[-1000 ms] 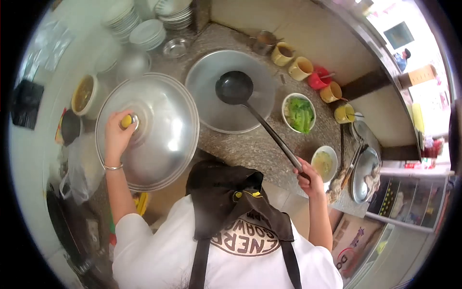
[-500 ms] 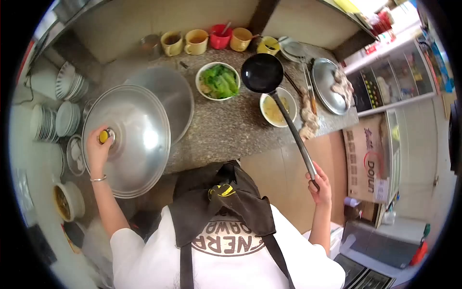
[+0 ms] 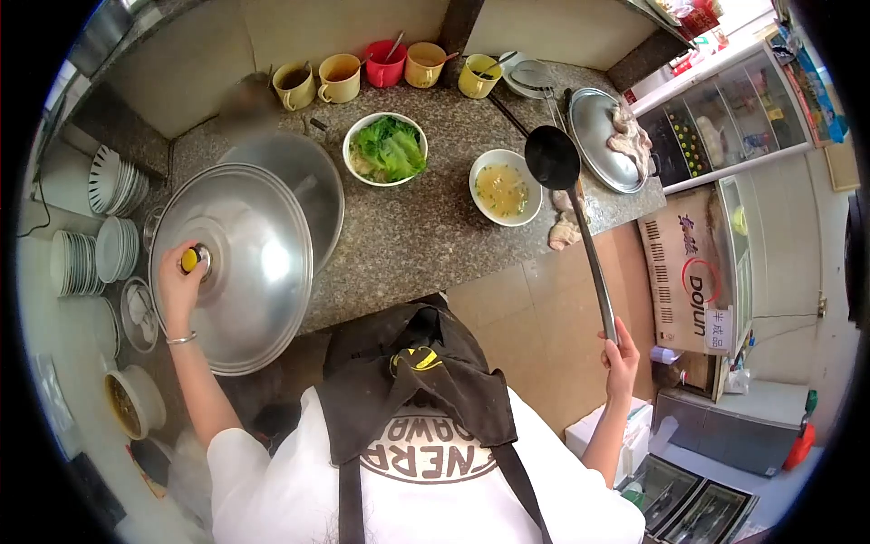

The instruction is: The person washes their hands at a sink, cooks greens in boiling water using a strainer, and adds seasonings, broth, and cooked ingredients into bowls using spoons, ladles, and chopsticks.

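My left hand [image 3: 183, 276] is closed round the yellow-topped knob of a large metal lid [image 3: 258, 299]. Behind the lid, partly covered by it, is a wide metal pan [image 3: 324, 181]. In my right hand [image 3: 620, 358] is the end of a long ladle [image 3: 594, 254], whose dark bowl is raised over the right part of the counter. Left of that ladle bowl stands a white bowl of pale yellow broth [image 3: 504, 189] with green bits. Another white bowl holding green leafy vegetables [image 3: 388, 148] sits nearer the pan.
Several yellow cups and a red cup [image 3: 385, 65] line the counter's back wall. Raw-looking meat lies on a metal lid [image 3: 598, 136] at the right. Stacked plates [image 3: 77, 263] fill the left side. A cardboard box [image 3: 684, 272] stands beyond the counter.
My right hand and the ladle have moved right, so the ladle bowl has gone from above the broth bowl to its right. My left hand stays on the lid's knob. The view has turned slightly.
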